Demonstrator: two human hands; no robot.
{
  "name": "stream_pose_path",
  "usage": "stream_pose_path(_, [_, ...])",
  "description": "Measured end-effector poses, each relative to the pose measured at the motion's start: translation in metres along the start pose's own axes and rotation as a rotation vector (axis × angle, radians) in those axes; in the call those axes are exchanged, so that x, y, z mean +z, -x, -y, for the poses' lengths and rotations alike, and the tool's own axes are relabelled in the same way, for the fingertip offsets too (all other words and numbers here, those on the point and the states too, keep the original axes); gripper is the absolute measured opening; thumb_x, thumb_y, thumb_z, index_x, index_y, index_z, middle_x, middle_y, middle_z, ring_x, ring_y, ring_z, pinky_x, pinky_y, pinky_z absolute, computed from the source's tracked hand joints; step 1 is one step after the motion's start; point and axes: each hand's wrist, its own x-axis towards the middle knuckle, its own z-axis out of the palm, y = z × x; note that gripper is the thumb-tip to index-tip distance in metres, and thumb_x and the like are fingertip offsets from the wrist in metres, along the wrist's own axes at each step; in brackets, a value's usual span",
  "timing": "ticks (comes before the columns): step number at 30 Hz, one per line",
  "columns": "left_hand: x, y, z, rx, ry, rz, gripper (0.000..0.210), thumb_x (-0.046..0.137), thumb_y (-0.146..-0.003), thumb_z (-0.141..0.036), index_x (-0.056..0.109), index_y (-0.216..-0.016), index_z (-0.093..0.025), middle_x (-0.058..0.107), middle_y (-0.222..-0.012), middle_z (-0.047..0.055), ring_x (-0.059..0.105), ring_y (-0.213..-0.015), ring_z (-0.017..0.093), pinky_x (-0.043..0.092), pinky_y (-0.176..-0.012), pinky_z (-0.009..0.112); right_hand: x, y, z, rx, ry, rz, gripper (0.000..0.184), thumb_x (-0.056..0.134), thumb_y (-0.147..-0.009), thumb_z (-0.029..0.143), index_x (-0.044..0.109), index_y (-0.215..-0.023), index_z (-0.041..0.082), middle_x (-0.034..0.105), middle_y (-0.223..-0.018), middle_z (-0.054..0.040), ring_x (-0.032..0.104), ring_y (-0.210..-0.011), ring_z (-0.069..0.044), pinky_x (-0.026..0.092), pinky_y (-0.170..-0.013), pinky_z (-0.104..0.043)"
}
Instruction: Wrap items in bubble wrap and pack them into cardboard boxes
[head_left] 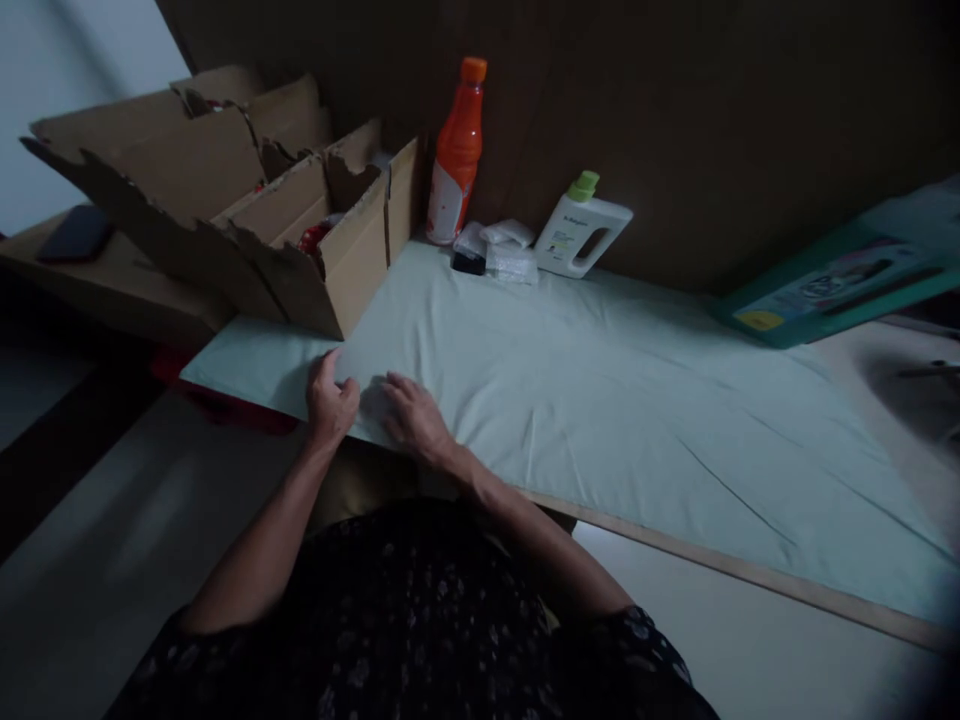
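My left hand (330, 402) is at the front edge of the cloth-covered table, just below the near corner of a divided cardboard box (360, 255). Its fingers are curled and the thumb is bent toward them; what they hold, if anything, is too dim to make out. To its right, my right hand (418, 418) rests low over the pale green cloth (600, 400), fingers stretched forward and slightly apart. A faint pale patch shows beside its fingertips, too blurred to name. The two hands are apart.
An orange bottle (459, 150) stands against the back wall. Beside it lie small clear-wrapped packets (510, 255) and a white jug with a green cap (581, 230). A large green container (832, 285) is at the right. A dark phone-like slab (75, 233) lies far left.
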Motion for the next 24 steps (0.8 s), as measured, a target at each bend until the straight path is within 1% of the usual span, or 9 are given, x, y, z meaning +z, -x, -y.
stream_pose_path(2, [-0.001,-0.003,-0.001,0.006,-0.017,0.02,0.05,0.052,-0.072,-0.014,0.065,-0.121,-0.01,0.069,-0.123,0.018,0.061,-0.123,0.031,0.045,-0.11,0.045,-0.014,0.008,-0.017,0.096,-0.021,-0.079,0.046,0.057,-0.089,0.02,0.059,-0.134,0.018,0.05,-0.151,-0.0144,0.047,-0.137,-0.027,0.037,-0.116,-0.048])
stream_pose_path(5, [-0.003,-0.006,-0.001,0.019,-0.023,0.047,0.042,0.052,-0.071,-0.012,0.068,-0.11,-0.012,0.07,-0.118,0.016,0.06,-0.122,0.03,0.043,-0.112,0.044,-0.04,0.022,-0.047,0.288,0.085,-0.204,0.039,0.055,-0.089,0.019,0.065,-0.126,0.018,0.054,-0.148,-0.0141,0.049,-0.133,-0.031,0.037,-0.113,-0.053])
stream_pose_path(8, [-0.003,-0.008,0.0,0.024,-0.013,0.071,0.035,0.051,-0.072,-0.011,0.069,-0.102,-0.015,0.07,-0.114,0.014,0.06,-0.12,0.029,0.042,-0.112,0.045,-0.059,0.037,-0.066,0.406,0.222,-0.235,0.034,0.054,-0.091,0.023,0.068,-0.12,0.015,0.058,-0.143,-0.0158,0.052,-0.128,-0.032,0.039,-0.11,-0.051])
stream_pose_path(10, [-0.003,-0.008,0.0,0.024,-0.002,0.078,0.033,0.051,-0.071,-0.009,0.068,-0.098,-0.016,0.07,-0.111,0.013,0.059,-0.12,0.029,0.041,-0.112,0.045,-0.064,0.042,-0.068,0.421,0.285,-0.22,0.033,0.052,-0.092,0.025,0.069,-0.118,0.015,0.062,-0.139,-0.0149,0.054,-0.125,-0.03,0.04,-0.108,-0.047])
stream_pose_path(14, [-0.005,-0.008,-0.002,0.023,0.013,0.072,0.028,0.052,-0.07,-0.008,0.068,-0.091,-0.016,0.07,-0.105,0.013,0.061,-0.114,0.03,0.042,-0.109,0.046,-0.065,0.043,-0.059,0.404,0.336,-0.21,0.032,0.051,-0.092,0.023,0.068,-0.118,0.015,0.065,-0.134,-0.014,0.056,-0.121,-0.029,0.042,-0.104,-0.044])
stream_pose_path(18, [-0.005,-0.007,-0.002,0.015,0.014,0.056,0.025,0.052,-0.07,-0.007,0.067,-0.087,-0.017,0.069,-0.101,0.012,0.061,-0.109,0.029,0.043,-0.106,0.044,-0.066,0.04,-0.052,0.396,0.36,-0.2,0.031,0.049,-0.093,0.022,0.069,-0.116,0.014,0.066,-0.131,-0.0149,0.056,-0.119,-0.028,0.042,-0.103,-0.042])
stream_pose_path(24, [-0.003,-0.009,0.002,0.003,0.008,0.063,0.026,0.05,-0.071,-0.006,0.067,-0.087,-0.017,0.069,-0.101,0.012,0.06,-0.108,0.029,0.043,-0.105,0.045,-0.064,0.038,-0.051,0.419,0.38,-0.182,0.031,0.045,-0.095,0.022,0.067,-0.116,0.013,0.065,-0.131,-0.0158,0.056,-0.118,-0.029,0.04,-0.102,-0.042])
